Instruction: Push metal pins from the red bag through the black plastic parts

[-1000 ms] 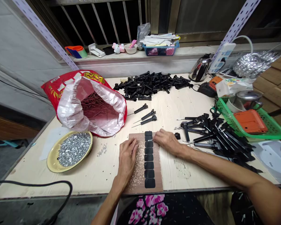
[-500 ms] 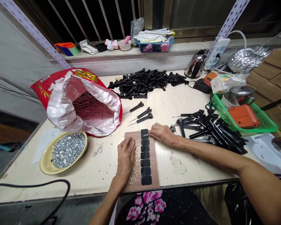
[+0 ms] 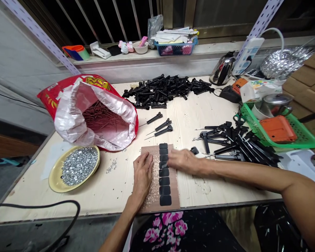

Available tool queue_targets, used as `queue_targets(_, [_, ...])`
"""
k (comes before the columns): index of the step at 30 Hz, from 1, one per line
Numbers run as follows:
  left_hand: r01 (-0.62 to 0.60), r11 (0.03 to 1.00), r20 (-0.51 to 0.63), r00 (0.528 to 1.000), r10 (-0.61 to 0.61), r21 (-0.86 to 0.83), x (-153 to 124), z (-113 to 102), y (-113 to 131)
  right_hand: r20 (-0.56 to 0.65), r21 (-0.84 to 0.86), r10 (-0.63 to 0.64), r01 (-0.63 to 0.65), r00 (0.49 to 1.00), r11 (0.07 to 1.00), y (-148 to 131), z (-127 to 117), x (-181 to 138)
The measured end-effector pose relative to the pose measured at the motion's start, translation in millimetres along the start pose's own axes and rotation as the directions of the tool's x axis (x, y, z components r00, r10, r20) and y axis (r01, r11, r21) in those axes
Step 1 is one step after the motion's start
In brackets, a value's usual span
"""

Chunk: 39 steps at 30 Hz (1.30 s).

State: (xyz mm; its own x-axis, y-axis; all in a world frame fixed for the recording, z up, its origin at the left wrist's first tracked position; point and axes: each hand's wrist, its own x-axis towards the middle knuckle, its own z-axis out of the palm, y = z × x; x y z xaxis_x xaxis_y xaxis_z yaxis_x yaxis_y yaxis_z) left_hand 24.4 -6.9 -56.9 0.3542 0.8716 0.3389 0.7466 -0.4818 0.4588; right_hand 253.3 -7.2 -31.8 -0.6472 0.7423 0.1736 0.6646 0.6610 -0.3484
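Note:
My left hand (image 3: 143, 173) lies on the left side of a brown board (image 3: 174, 196), its fingers together and resting flat among pale crumbs. Down the board runs a column of black rounded-square pieces (image 3: 164, 181). Over the right edge of this column is my right hand (image 3: 183, 161), slightly blurred. Its fingers are closed, with the tips at the third piece from the top; anything between them is hidden. Just behind the right hand a small black part (image 3: 194, 150) shows. Beyond the board lie a few black-handled pieces with thin metal shafts (image 3: 163, 131).
On the left stand an open red sack (image 3: 68, 82) of reddish-brown rods and a yellow bowl (image 3: 52, 180) of small metal parts. A heap of black parts (image 3: 165, 91) lies at the back. Black pieces with metal rods (image 3: 233, 143) and a green basket (image 3: 308, 140) are at right.
My right hand has moved down the column toward me, from near the top pieces to about the third. My left hand stays on the board. The whole view has shifted slightly.

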Motion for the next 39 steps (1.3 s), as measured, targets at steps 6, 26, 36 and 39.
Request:
queue_targets(6, [-0.002,1.000,-0.003,1.000,0.002,-0.006,0,1,-1,-0.042,-0.015,0.049,-0.049,0.998,0.999,2,4,-4])
queue_targets(26, [0.013,1.000,0.003,1.000,-0.013,-0.019,-1,0,3,-0.066,-0.020,0.051,-0.052,0.997,0.998,-21,9,-17])
queue_targets(36, [-0.009,1.000,-0.080,0.997,0.007,-0.021,-3,3,-4,0.235,-0.256,0.274,-0.212,0.933,0.943,9,-75,-38])
queue_targets(39, [-0.001,0.999,-0.094,0.996,-0.003,-0.043,-4,2,-1,0.122,-0.275,0.243,-0.202,0.962,0.940,22,-88,-24])
